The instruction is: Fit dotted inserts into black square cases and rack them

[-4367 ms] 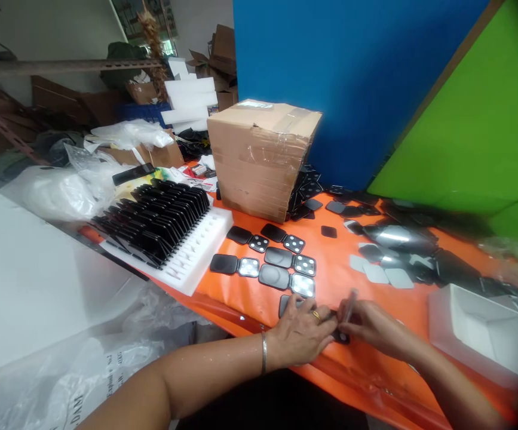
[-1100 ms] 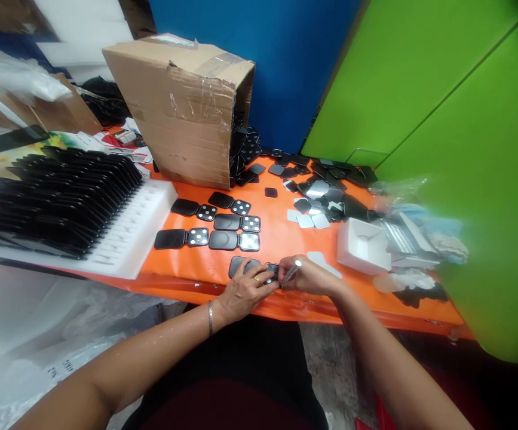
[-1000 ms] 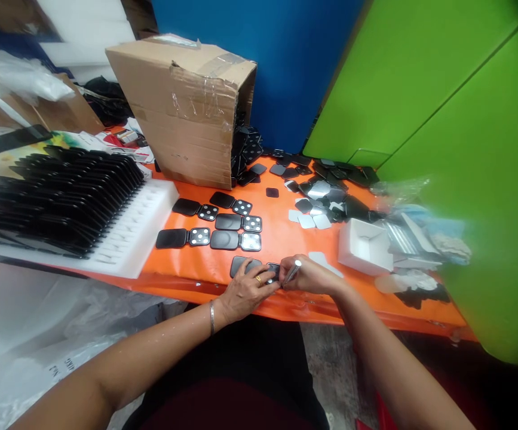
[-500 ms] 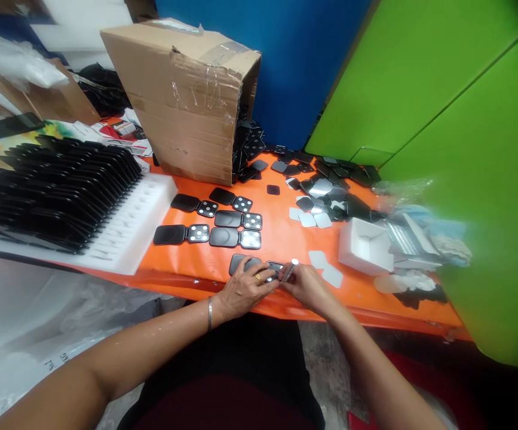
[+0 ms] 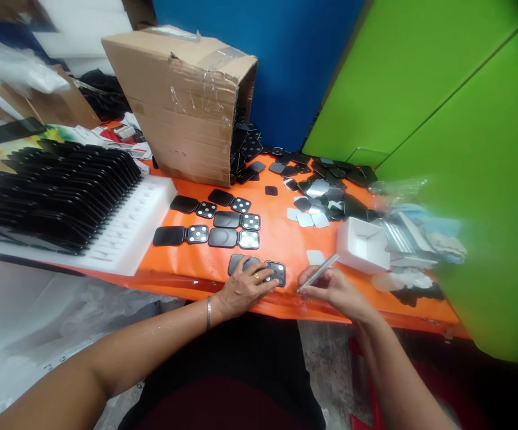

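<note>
right hand (image 5: 337, 291) moved off black piece (image 5: 278, 273), grasping slim tool (image 5: 319, 273), left hand (image 5: 244, 291) flat atop

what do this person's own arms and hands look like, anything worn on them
The left hand wears a gold-coloured ring on one finger, and a narrow silver-coloured bracelet circles that wrist. The right hand shows no jewellery. Neither hand is gloved, and no sleeve shows on the left arm or right arm.

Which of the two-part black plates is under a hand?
The plate nearest the front edge of the table: the left hand rests on it; the five plates behind are untouched.
</note>
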Available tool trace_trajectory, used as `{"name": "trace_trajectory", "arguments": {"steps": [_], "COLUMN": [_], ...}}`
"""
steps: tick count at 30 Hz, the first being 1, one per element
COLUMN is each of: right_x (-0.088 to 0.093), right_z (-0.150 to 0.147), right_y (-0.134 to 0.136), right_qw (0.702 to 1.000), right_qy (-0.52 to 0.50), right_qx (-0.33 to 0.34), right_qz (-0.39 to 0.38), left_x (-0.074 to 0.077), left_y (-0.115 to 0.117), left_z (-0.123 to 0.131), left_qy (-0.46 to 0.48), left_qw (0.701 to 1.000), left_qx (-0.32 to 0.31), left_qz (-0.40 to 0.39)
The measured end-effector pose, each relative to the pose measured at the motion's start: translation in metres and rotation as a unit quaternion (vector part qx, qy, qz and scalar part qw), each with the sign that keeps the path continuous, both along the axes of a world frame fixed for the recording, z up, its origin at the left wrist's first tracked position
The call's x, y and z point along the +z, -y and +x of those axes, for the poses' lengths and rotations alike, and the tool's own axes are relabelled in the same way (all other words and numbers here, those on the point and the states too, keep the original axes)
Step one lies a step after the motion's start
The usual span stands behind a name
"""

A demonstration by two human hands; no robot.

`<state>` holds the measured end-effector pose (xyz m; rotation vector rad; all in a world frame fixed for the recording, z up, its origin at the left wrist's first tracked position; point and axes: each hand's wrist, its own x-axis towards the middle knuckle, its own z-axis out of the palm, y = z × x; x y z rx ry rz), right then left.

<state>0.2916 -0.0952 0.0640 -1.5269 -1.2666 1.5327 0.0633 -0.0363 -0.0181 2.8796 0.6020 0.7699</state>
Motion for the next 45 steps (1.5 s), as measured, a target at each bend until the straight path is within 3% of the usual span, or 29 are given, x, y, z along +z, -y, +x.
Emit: {"name": "trace_trajectory", "arguments": {"steps": [3, 7, 10, 15, 23, 35, 40, 45], "right_x": [-0.003, -0.02, -0.035, -0.046, -0.027, 0.004, 0.01, -0.008], "right_z": [-0.003, -0.02, -0.033, -0.044, -0.045, -0.031, -0.039, -0.043], "right_y": [0.004, 0.002, -0.001, -0.005, -0.016, -0.046, -0.049, -0.01], "right_qw": [0.997, 0.995, 0.985, 0.931, 0.905, 0.917, 0.916, 0.932], "right_qy": [-0.028, 0.011, 0.129, 0.318, 0.376, 0.276, 0.301, 0.299], "right_qx": [-0.067, -0.089, -0.076, -0.01, 0.079, 0.253, 0.249, 0.199], "right_qz": [0.014, 0.036, 0.088, 0.178, 0.179, 0.136, 0.094, 0.052], "left_x": [-0.001, -0.002, -0.004, -0.005, 0.0, 0.004, -0.002, -0.004], "left_y": [0.0, 0.0, 0.001, 0.002, 0.001, 0.004, 0.004, 0.004], "left_z": [0.0, 0.001, 0.001, 0.002, -0.001, 0.001, 0.001, 0.001], "left_qy": [0.011, 0.028, 0.044, 0.053, 0.009, -0.025, -0.011, 0.001], "left_qw": [1.0, 1.0, 0.999, 0.999, 1.0, 0.999, 0.999, 1.0], "left_qx": [0.0, 0.001, 0.006, 0.008, 0.003, 0.013, 0.015, 0.014], "left_qz": [0.004, 0.004, 0.0, -0.009, -0.01, 0.021, 0.026, 0.013]}}
